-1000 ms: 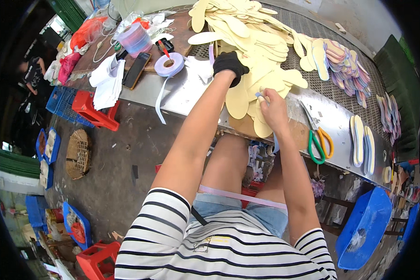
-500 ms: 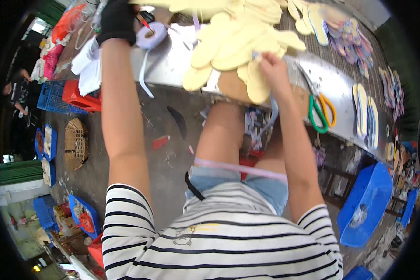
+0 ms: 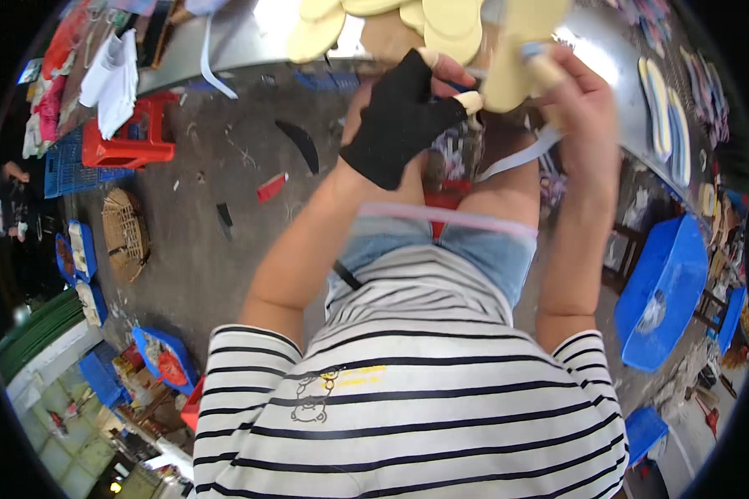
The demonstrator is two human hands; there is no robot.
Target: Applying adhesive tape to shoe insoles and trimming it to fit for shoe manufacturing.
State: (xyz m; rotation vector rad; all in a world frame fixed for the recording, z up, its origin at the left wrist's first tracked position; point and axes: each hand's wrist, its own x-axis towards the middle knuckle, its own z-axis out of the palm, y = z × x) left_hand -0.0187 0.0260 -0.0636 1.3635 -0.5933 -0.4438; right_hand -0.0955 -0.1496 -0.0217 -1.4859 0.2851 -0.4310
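We are holding a pale yellow sole cutout point(image 3: 508, 79) over our lap — right hand point(image 3: 578, 104) gripping its edge, gloved left hand point(image 3: 404, 116) pinching its left side, below the metal table point(image 3: 241, 41).

Pale yellow sole cutouts point(image 3: 441, 21) crowd the metal table edge point(image 3: 250, 37), leaving little bare surface. Below the table, the grey floor point(image 3: 216, 249) lies open between the red plastic stool point(image 3: 129, 141) and the person's knees. A blue bin point(image 3: 662, 291) blocks the right side.
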